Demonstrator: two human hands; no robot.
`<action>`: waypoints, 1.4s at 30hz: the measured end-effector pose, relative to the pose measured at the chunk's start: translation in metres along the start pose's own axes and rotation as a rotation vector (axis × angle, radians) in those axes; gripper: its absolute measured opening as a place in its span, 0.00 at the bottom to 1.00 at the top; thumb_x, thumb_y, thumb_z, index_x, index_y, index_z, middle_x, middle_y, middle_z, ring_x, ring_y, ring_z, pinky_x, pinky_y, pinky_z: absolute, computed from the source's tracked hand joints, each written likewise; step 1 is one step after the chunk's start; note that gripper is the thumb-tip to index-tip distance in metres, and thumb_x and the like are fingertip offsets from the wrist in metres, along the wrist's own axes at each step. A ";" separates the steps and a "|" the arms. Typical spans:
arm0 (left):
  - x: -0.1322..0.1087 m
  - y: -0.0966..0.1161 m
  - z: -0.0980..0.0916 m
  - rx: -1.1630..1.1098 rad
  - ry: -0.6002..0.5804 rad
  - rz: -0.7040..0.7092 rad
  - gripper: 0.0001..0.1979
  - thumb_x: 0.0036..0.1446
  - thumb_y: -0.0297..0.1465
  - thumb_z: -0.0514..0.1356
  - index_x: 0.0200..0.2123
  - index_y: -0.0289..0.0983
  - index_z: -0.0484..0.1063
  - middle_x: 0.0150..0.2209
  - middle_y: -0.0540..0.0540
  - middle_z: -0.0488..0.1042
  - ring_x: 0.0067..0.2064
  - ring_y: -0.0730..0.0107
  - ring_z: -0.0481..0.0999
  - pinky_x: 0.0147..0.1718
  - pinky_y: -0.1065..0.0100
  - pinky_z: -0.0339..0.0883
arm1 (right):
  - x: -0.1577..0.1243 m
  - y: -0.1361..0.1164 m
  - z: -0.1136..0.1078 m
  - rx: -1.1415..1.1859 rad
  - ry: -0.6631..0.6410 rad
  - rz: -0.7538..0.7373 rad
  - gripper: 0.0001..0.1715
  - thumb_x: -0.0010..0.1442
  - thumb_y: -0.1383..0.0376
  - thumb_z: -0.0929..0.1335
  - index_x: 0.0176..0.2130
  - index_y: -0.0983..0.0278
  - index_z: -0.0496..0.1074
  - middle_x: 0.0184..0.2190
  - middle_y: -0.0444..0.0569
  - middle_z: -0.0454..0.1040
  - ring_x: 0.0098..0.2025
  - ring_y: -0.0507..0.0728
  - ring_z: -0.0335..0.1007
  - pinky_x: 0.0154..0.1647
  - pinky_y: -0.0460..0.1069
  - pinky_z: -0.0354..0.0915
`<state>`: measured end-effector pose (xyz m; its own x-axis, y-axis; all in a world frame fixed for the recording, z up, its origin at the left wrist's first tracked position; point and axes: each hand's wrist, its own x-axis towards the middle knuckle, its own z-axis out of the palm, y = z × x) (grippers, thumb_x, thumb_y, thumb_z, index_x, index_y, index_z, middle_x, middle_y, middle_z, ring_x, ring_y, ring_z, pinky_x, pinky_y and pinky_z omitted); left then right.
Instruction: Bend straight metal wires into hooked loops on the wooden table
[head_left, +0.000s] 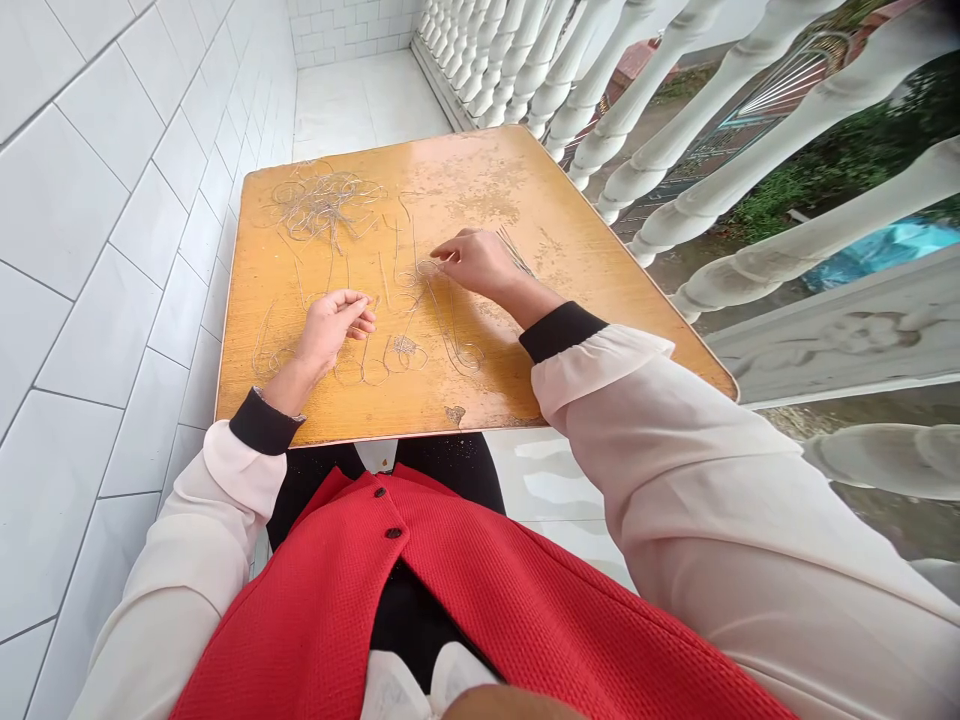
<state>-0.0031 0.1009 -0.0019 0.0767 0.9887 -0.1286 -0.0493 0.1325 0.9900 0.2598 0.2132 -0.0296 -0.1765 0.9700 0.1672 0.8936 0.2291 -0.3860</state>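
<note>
My left hand is over the near left part of the wooden table, thumb and fingers pinched together; whatever is between them is too fine to make out. To its right, my right hand is closed in a pinch at a looped thin wire. Long bent wires with curled ends lie below and between the hands. A small heap of fine bits sits near the table's front. At the far left is a loose tangle of thin wires. Several straight wires lie partly hidden behind my right wrist.
The yellow-brown table has a worn, peeling top and stands close before my lap. A white tiled wall runs along the left. White balusters line the right side, with greenery outside. Pale floor tiles show beyond the table.
</note>
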 end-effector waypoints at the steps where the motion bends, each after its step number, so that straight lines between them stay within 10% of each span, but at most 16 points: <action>1: 0.000 0.000 0.000 0.001 -0.003 0.002 0.10 0.67 0.20 0.59 0.32 0.34 0.74 0.25 0.53 0.76 0.24 0.82 0.76 0.24 0.78 0.66 | 0.001 0.002 -0.005 0.020 0.023 0.019 0.22 0.63 0.68 0.66 0.52 0.60 0.83 0.51 0.56 0.83 0.51 0.67 0.80 0.56 0.61 0.73; 10: 0.000 0.001 0.000 -0.016 0.006 -0.007 0.10 0.67 0.20 0.59 0.33 0.34 0.74 0.24 0.53 0.77 0.23 0.82 0.76 0.23 0.79 0.66 | 0.000 0.016 -0.031 0.109 0.106 0.248 0.20 0.61 0.74 0.66 0.45 0.64 0.84 0.42 0.51 0.86 0.44 0.60 0.81 0.52 0.56 0.73; 34: 0.005 -0.002 -0.005 0.081 0.027 0.030 0.09 0.65 0.19 0.59 0.33 0.35 0.75 0.24 0.53 0.77 0.22 0.82 0.76 0.24 0.79 0.65 | -0.011 -0.015 0.010 -0.215 -0.044 -0.199 0.25 0.64 0.66 0.60 0.48 0.59 0.84 0.51 0.57 0.81 0.53 0.66 0.74 0.52 0.59 0.70; 42: 0.004 -0.004 -0.005 0.064 -0.011 0.037 0.09 0.65 0.19 0.59 0.34 0.34 0.75 0.24 0.53 0.78 0.23 0.82 0.77 0.24 0.79 0.66 | -0.024 0.011 -0.030 -0.157 0.086 0.016 0.24 0.68 0.64 0.60 0.50 0.59 0.82 0.53 0.57 0.81 0.54 0.66 0.75 0.54 0.59 0.69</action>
<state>-0.0079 0.1047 -0.0071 0.0867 0.9921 -0.0912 0.0115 0.0906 0.9958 0.2861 0.1903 -0.0100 -0.1323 0.9613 0.2415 0.9507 0.1920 -0.2437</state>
